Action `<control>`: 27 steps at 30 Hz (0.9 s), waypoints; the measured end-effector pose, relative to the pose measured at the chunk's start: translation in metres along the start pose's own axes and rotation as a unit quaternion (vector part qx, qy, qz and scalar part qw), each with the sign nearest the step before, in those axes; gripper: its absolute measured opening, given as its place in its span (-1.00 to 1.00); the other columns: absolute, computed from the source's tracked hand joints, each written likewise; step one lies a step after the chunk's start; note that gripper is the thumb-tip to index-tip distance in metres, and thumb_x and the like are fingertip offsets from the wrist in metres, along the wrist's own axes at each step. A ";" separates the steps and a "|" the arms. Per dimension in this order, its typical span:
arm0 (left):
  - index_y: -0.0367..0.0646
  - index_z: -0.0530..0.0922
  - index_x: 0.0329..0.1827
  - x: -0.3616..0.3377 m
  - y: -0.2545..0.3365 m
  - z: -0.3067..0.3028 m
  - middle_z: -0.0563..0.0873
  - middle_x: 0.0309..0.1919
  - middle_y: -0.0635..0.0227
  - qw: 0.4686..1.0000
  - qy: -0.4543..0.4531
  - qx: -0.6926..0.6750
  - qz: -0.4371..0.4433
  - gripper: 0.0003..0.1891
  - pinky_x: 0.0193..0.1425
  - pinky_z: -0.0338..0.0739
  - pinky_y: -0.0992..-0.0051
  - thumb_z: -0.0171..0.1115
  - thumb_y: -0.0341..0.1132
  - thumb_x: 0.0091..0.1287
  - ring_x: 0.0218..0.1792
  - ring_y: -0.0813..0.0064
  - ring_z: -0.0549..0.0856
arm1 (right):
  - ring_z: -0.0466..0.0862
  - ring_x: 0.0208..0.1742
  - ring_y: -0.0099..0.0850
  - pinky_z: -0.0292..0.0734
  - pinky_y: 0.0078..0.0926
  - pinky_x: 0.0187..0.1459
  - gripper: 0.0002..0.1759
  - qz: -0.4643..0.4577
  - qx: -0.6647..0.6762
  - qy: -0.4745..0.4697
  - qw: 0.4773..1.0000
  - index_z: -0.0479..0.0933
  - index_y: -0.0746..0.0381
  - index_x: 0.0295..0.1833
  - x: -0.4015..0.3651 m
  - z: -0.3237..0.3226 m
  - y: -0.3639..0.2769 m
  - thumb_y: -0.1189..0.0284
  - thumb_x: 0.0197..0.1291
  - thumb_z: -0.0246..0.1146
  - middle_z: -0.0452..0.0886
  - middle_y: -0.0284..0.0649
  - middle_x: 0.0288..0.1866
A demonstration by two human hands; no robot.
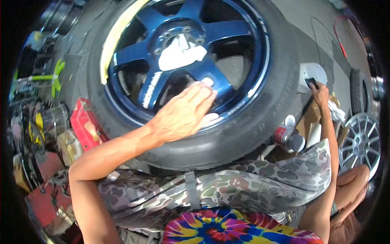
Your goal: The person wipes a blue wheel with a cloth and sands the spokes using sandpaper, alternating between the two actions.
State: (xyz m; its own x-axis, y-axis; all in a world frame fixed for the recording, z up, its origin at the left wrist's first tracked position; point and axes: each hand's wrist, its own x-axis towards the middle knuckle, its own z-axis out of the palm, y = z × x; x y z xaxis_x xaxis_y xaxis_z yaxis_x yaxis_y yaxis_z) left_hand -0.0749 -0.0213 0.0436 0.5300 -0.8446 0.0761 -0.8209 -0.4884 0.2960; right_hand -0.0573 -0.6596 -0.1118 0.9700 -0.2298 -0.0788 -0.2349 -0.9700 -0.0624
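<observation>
A blue six-spoke wheel (221,79) with a black tire (280,77) around it lies in front of me. My left hand (183,112) reaches over its near rim, fingers together and bent down onto a lower spoke. A small white piece (207,81) shows at those fingertips, too blurred to name. On the hub rests a crumpled white cloth (180,56), and a pale yellow strip (122,34) follows the rim's upper left. Off to the right, my right hand (321,94) is closed on a small black object (311,82) at a white round tub (319,73).
A bottle with a red label (284,136) lies by the tire near my knee. Left of the tire sits a red case (83,126). Farther right are a silver wheel (360,140), another tire (359,91) and another person's limb (351,187). Tools clutter the left side.
</observation>
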 end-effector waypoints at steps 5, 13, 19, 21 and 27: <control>-0.47 0.53 0.43 -0.002 -0.016 -0.003 0.61 0.25 -0.08 0.999 0.020 0.009 -0.045 -0.40 0.56 0.52 0.12 0.33 -0.09 0.56 0.35 -0.04 0.62 | 0.79 0.00 0.25 0.64 0.08 0.06 -0.53 0.019 0.050 0.097 0.994 0.76 0.28 0.17 -0.005 -0.003 -0.003 0.08 0.50 0.35 0.81 0.24 -0.07; -0.48 0.56 0.37 -0.002 -0.003 0.003 0.62 0.19 -0.04 0.999 0.022 -0.029 0.024 -0.42 0.59 0.51 0.11 0.32 -0.09 0.57 0.34 -0.02 0.62 | 0.83 -0.11 0.08 0.65 -0.06 0.01 -0.54 0.027 0.105 0.085 0.990 0.76 0.30 0.16 -0.007 -0.027 -0.011 0.11 0.48 0.38 0.83 0.13 -0.11; -0.44 0.62 0.24 -0.008 -0.037 0.002 0.64 0.07 0.03 0.997 0.072 0.011 -0.033 -0.54 0.42 0.61 0.18 0.35 -0.15 0.55 0.16 0.07 0.69 | 0.83 -0.22 -0.49 0.65 -0.45 -0.20 -0.68 0.112 0.255 0.078 0.957 0.70 0.33 0.03 0.001 -0.066 -0.021 0.27 0.45 0.50 0.83 -0.26 -0.21; -0.40 0.61 0.20 -0.012 -0.043 -0.002 0.63 0.02 0.08 0.995 0.082 0.022 -0.048 -0.56 0.41 0.58 0.20 0.32 -0.13 0.58 0.14 0.10 0.67 | 0.82 -0.21 -0.49 0.66 -0.46 -0.20 -0.67 0.100 0.330 0.084 0.935 0.69 0.32 0.05 0.008 -0.077 -0.020 0.25 0.48 0.48 0.83 -0.24 -0.16; -0.23 0.58 0.44 -0.020 -0.059 -0.016 0.62 0.27 0.04 0.994 0.084 0.038 -0.061 -0.46 0.52 0.47 0.06 0.39 -0.13 0.52 0.36 0.00 0.59 | 0.69 -0.29 -0.58 0.57 -0.53 -0.27 -0.45 0.091 0.385 0.076 0.915 0.55 0.34 0.33 0.021 -0.130 -0.064 0.06 0.60 0.36 0.79 -0.27 -0.20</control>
State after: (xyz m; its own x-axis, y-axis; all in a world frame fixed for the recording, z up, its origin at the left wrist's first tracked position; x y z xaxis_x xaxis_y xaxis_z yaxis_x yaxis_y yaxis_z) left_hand -0.0336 0.0284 0.0396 0.6495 -0.7325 0.2038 -0.7585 -0.6053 0.2414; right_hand -0.0141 -0.6125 0.0197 0.8944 -0.4468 -0.0217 -0.3106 -0.5854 -0.7489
